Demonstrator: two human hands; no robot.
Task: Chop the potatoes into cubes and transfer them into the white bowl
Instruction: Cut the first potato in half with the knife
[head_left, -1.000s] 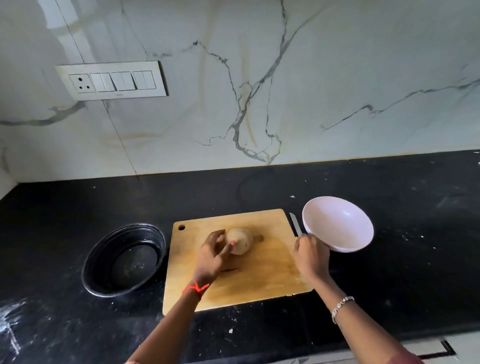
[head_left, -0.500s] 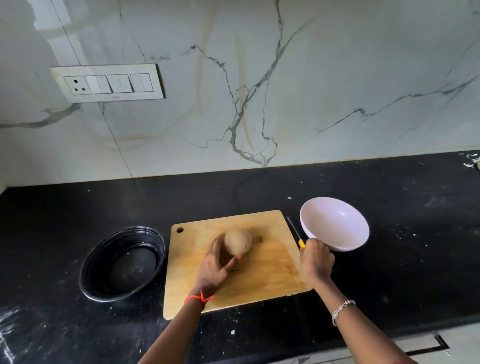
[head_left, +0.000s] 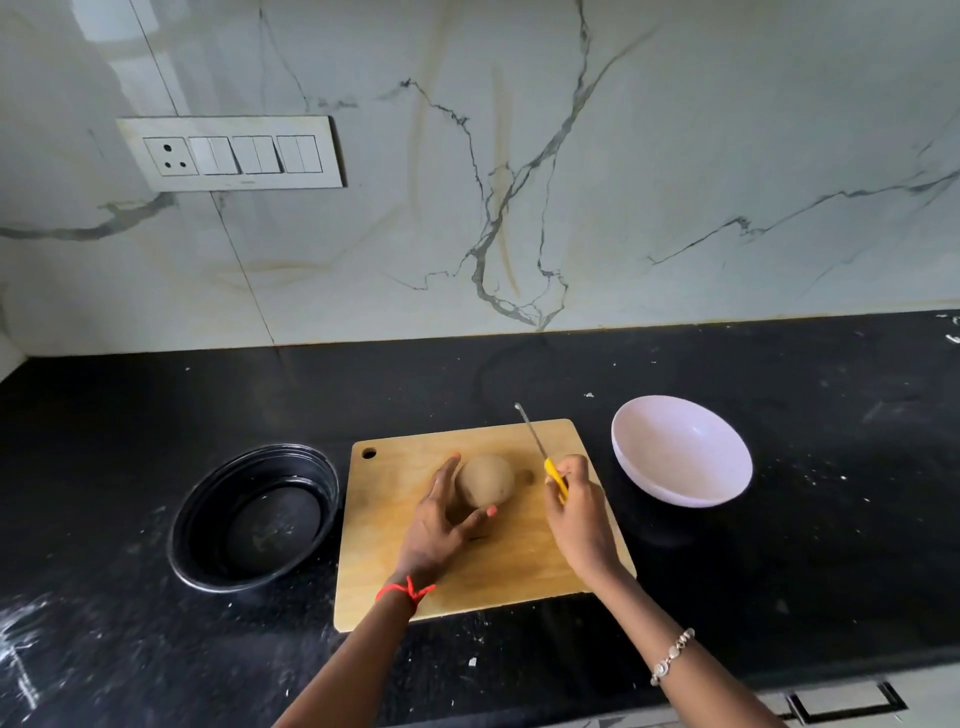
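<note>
A whole brown potato (head_left: 488, 479) lies on the wooden cutting board (head_left: 498, 561). My left hand (head_left: 436, 519) cups it from the left, thumb and fingers curled against its sides. My right hand (head_left: 576, 514) grips the yellow handle of a knife (head_left: 540, 451), whose thin blade points up and away over the board's far right part, just right of the potato. The white bowl (head_left: 681, 457) sits empty on the counter to the right of the board.
A black round bowl (head_left: 254, 517) stands left of the board on the black counter (head_left: 779, 571), which is speckled with white crumbs. A marble wall with a switch panel (head_left: 231, 153) rises behind. The counter's front edge runs along the bottom right.
My right hand has lifted the knife from beside the board's right edge and carried it left over the board, near the potato. My left hand stays on the potato.
</note>
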